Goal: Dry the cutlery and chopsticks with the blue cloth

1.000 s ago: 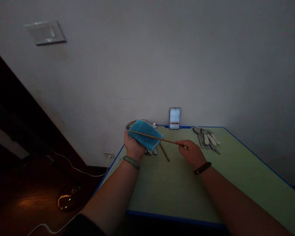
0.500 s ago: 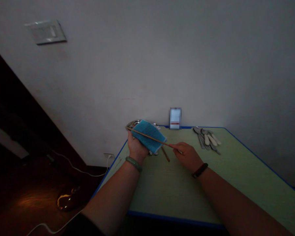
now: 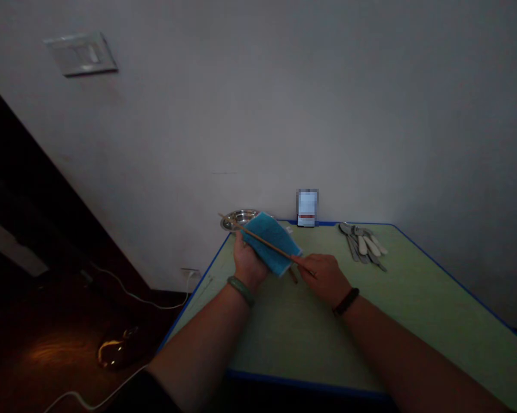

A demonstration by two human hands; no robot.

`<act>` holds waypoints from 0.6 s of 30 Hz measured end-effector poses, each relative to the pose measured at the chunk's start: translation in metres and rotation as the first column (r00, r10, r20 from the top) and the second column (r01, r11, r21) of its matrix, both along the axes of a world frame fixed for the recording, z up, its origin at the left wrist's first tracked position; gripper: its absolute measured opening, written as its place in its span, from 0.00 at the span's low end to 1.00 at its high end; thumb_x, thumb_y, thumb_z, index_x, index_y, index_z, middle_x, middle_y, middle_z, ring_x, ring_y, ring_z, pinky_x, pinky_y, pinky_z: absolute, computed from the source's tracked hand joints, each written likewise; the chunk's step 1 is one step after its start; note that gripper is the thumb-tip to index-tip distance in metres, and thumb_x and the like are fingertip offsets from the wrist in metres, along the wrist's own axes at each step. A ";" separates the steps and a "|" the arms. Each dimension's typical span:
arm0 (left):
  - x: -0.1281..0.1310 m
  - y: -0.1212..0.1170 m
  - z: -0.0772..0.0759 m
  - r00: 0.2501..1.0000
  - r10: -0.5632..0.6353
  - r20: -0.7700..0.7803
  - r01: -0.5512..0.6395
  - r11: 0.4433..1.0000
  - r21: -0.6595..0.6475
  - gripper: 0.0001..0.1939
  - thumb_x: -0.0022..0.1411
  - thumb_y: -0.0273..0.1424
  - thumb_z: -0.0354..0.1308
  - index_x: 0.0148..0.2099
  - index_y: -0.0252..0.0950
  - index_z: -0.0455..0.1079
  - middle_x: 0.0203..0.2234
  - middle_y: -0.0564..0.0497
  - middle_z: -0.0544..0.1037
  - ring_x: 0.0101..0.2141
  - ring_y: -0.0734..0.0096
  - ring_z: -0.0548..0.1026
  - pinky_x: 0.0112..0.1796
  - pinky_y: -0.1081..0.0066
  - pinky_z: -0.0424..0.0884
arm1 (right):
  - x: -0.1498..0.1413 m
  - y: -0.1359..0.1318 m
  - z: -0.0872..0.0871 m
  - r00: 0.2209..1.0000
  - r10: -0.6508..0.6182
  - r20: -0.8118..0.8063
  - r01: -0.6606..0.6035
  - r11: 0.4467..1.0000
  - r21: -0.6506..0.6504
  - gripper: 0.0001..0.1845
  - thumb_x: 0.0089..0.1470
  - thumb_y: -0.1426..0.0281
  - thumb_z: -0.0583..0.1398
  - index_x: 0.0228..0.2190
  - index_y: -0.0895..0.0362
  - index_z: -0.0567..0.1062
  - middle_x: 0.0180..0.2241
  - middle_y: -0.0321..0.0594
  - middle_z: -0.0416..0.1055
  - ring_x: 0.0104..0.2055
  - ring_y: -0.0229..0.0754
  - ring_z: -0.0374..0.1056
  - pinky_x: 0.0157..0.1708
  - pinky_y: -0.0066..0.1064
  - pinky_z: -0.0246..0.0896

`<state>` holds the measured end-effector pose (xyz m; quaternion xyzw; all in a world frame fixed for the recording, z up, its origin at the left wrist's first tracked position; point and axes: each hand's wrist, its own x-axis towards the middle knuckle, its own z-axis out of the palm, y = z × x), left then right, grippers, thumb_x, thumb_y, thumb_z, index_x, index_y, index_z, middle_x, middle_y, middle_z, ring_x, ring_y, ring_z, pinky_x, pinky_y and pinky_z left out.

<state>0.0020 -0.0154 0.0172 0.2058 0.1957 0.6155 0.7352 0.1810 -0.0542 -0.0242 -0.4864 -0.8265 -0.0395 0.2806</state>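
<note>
From here I see my left hand (image 3: 249,265) palm up over the table (image 3: 310,338), with a blue cloth (image 3: 271,244) draped across it. The fingers of that hand sit behind the cloth, so I cannot tell how they stand. A long wooden chopstick (image 3: 264,244) lies slantwise across the cloth, its far tip sticking out past the edge toward a steel dish (image 3: 237,219) near the wall. My right hand (image 3: 325,281) is just beside the cloth, its fingers (image 3: 312,269) pinched on the chopstick's near end. A short stretch of a second brown stick (image 3: 293,276) shows below the cloth, and I cannot tell what it is joined to. A jade bangle (image 3: 241,291) circles my left wrist and a dark band (image 3: 346,302) my right. Over at the table's far right corner lies a bunch of spoons (image 3: 361,246), and a blurred card (image 3: 307,207) stands against the wall at the back edge.
</note>
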 end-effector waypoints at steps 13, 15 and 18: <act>0.005 -0.001 -0.004 1.000 -0.001 -0.017 0.001 0.999 -0.046 0.35 0.64 0.55 0.40 0.51 0.32 0.74 0.41 0.38 0.81 0.48 0.47 0.77 0.53 0.46 0.66 | -0.004 0.000 -0.002 1.000 -0.015 -0.009 0.015 1.000 0.020 0.19 0.59 0.72 0.56 0.50 0.50 0.77 0.37 0.42 0.79 0.37 0.42 0.73 0.40 0.33 0.60; 0.006 -0.002 -0.003 1.000 0.009 -0.020 -0.010 0.999 -0.041 0.35 0.64 0.54 0.40 0.52 0.32 0.73 0.41 0.38 0.81 0.48 0.47 0.76 0.53 0.46 0.66 | -0.004 0.000 -0.002 1.000 -0.018 -0.002 0.019 1.000 0.019 0.19 0.60 0.72 0.56 0.50 0.50 0.77 0.37 0.43 0.79 0.37 0.42 0.74 0.40 0.33 0.60; 0.007 -0.003 -0.003 0.999 0.020 -0.026 -0.021 0.999 -0.048 0.35 0.65 0.54 0.40 0.53 0.31 0.73 0.42 0.38 0.81 0.49 0.47 0.76 0.53 0.47 0.66 | -0.004 0.000 -0.002 1.000 -0.019 0.006 0.018 1.000 0.012 0.18 0.61 0.71 0.55 0.50 0.50 0.77 0.37 0.43 0.79 0.38 0.43 0.74 0.39 0.34 0.61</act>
